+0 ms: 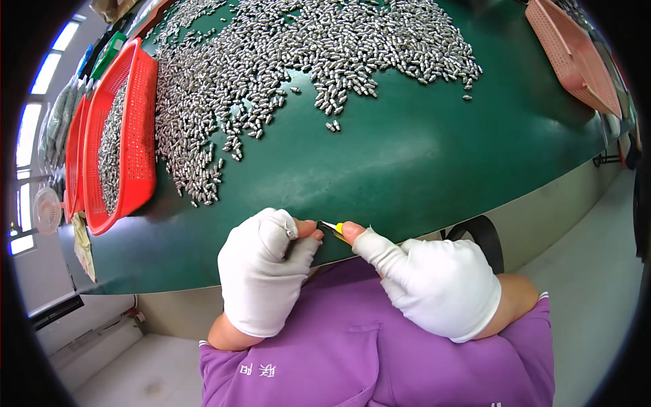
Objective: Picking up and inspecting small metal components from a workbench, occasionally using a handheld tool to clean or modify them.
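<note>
Both my hands wear white gloves with bare fingertips and meet just above the table's near edge. My left hand [261, 271] is closed, with thumb and fingertips pinched around a small dark piece [320, 224], mostly hidden. In my right hand [441, 288] I grip a slim yellow-and-black tool [340, 229]. Its thin, pale tip points left and reaches the pinched piece; whether they touch I cannot tell. Past my hands, many small silvery metal fittings [325, 41] lie spread over the green table [407, 156].
A red perforated basket [146, 152] on the left holds more of the fittings, with another red basket [73, 163] beside it. At the far right sits a pink basket [573, 57]. A dark curved chair part [485, 237] shows below the table's edge.
</note>
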{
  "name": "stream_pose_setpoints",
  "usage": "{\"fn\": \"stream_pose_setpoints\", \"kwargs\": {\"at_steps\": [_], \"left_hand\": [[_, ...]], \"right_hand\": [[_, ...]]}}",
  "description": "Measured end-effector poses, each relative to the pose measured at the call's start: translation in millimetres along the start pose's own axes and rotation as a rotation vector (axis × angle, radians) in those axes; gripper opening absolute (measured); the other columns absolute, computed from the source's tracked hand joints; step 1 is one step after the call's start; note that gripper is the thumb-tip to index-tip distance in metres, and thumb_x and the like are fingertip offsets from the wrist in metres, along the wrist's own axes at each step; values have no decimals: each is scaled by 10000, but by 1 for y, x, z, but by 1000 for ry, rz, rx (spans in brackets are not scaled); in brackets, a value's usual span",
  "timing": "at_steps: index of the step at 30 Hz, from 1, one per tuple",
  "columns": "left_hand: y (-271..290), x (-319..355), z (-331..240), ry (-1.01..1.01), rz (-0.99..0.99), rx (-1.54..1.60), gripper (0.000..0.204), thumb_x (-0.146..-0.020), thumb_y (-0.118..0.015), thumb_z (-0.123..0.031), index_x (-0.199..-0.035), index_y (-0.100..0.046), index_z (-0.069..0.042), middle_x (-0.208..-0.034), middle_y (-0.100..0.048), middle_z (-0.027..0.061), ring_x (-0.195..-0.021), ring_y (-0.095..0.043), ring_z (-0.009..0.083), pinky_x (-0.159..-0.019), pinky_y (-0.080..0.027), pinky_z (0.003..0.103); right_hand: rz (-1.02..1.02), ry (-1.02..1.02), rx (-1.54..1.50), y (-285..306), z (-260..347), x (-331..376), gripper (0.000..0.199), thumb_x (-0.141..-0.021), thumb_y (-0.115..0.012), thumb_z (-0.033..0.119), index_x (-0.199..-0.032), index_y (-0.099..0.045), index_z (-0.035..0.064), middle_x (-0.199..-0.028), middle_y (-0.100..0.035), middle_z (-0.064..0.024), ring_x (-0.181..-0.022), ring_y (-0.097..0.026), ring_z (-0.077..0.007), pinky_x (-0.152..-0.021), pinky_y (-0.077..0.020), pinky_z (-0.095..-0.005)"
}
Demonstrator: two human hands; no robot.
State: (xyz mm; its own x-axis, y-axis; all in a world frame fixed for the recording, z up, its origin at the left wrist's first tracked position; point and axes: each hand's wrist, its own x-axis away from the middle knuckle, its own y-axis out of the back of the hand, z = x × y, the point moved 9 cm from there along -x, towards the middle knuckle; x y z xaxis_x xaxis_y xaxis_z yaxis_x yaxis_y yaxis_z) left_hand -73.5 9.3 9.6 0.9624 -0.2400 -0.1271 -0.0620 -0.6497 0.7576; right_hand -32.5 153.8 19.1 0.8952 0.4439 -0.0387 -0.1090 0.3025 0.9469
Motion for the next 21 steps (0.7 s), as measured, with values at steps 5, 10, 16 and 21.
{"fn": "stream_pose_setpoints", "kwargs": {"at_steps": [5, 10, 16, 21], "left_hand": [[-1, -1, -4, -11, -6, -3, 223, -689, -787, -13, -768, -588, -75, -699, -599, 64, -627, -594, 244, -569, -469, 335], [1, -2, -3, 10, -3, -8, 207, -698, -782, -31, -761, -590, -77, -699, -601, 62, -632, -598, 248, -573, -474, 336], [1, -4, -7, -23, -20, 8, 174, -702, -765, -34, -770, -611, -76, -731, -640, 66, -651, -614, 266, -589, -487, 344], [7, -1, -12, -53, -52, -30, 118, -745, -733, -44, -792, -630, -77, -715, -635, 67, -616, -601, 243, -571, -477, 329]], "right_hand": [[107, 36, 20, 2, 0, -1, 578, -810, -570, 143, -1386, -527, 171, -540, -484, 5, -420, -520, -144, -375, -440, -311], [133, 65, 82, 9, 7, -7, 564, -814, -563, 142, -1376, -532, 171, -573, -531, 2, -465, -563, -150, -410, -454, -315], [40, 14, -178, 15, -15, -4, 555, -819, -599, 95, -1365, -542, 178, -655, -598, -60, -538, -606, -237, -501, -503, -342], [-570, -503, -231, 74, -126, 15, 541, -906, -466, -36, -1400, -507, 180, -904, -647, -102, -746, -596, -141, -730, -492, -256]]}}
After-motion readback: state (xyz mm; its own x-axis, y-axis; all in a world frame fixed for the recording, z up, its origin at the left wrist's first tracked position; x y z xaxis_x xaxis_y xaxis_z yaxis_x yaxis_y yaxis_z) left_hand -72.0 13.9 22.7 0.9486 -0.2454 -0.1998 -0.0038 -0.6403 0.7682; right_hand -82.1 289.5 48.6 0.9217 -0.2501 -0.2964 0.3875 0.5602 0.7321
